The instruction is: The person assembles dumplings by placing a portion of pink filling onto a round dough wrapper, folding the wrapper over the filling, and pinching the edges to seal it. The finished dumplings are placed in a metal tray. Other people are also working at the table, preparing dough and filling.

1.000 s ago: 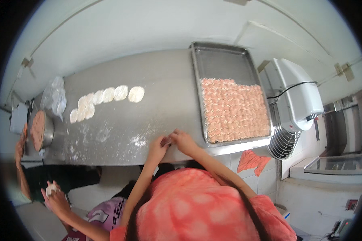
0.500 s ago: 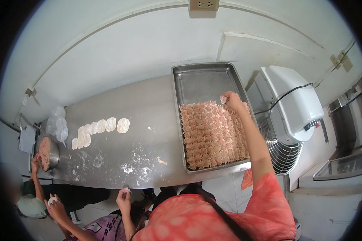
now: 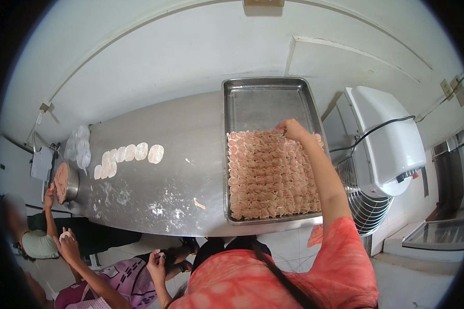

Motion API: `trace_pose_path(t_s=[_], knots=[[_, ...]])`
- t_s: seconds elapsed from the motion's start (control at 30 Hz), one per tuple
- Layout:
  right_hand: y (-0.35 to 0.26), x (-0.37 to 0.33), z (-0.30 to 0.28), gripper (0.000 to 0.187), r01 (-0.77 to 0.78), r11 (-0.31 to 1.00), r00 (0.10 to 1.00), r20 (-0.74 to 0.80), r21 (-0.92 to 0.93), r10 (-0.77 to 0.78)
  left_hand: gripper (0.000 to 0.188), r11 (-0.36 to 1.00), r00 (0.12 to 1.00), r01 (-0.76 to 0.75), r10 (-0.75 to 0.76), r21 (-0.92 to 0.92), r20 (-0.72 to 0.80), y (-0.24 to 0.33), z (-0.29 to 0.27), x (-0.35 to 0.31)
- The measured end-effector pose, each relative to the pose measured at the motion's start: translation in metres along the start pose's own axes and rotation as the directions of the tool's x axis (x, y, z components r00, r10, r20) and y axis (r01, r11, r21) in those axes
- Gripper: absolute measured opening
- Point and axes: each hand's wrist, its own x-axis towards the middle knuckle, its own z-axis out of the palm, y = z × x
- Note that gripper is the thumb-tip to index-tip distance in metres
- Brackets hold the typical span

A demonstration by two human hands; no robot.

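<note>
My right hand (image 3: pixel 294 130) reaches over a metal tray (image 3: pixel 242 110) with its fingers pinched at the far edge of the filled rows. The dumpling in that pinch is mostly hidden by the fingers. Close-set rows of small open-topped dumplings (image 3: pixel 270 175) with pinkish filling cover the tray's near part. Off the table's near edge, my left hand (image 3: pixel 156 263) is closed around a small pale dumpling (image 3: pixel 161 255).
Floured round wrappers (image 3: pixel 141 151) lie overlapping on the steel table (image 3: pixel 191 129). At left are a bowl of pink filling (image 3: pixel 62 183), a plastic bag (image 3: pixel 78 148) and co-workers' hands (image 3: pixel 69 244). A white mixer (image 3: pixel 384 136) stands right of the tray.
My right hand has lowered the dumpling from above the tray to the far edge of the rows. My left hand has shifted slightly down and left in view, still closed.
</note>
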Motion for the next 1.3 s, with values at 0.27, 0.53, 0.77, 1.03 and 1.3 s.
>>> trace_pose_path(t_s=[0.27,0.53,0.77,1.03,1.3], knots=[[-0.011,-0.011,-0.018,0.026,-0.048,0.999,0.997,0.052,-0.003,0.048,0.033,0.995,0.994,-0.078,0.073,0.054,0.082,0.038,0.022,0.012],[-0.002,-0.009,-0.009,0.031,-0.11,0.989,0.994,0.001,0.096,0.111,0.036,0.99,0.99,-0.064,0.047,0.127,0.133,0.044,0.022,0.006],[-0.001,-0.004,-0.012,0.035,-0.201,0.971,0.976,0.106,0.13,0.188,0.038,0.992,0.99,-0.052,0.037,0.114,0.135,0.048,0.023,0.004],[-0.016,0.005,-0.008,0.028,-0.192,0.978,0.977,0.107,0.079,0.184,0.037,0.992,0.992,-0.094,0.086,0.085,0.096,0.02,0.015,0.004],[-0.008,-0.005,-0.004,0.031,-0.137,0.979,0.988,-0.055,0.149,0.147,0.032,0.986,0.983,-0.132,0.116,0.107,0.142,0.05,0.009,0.041]])
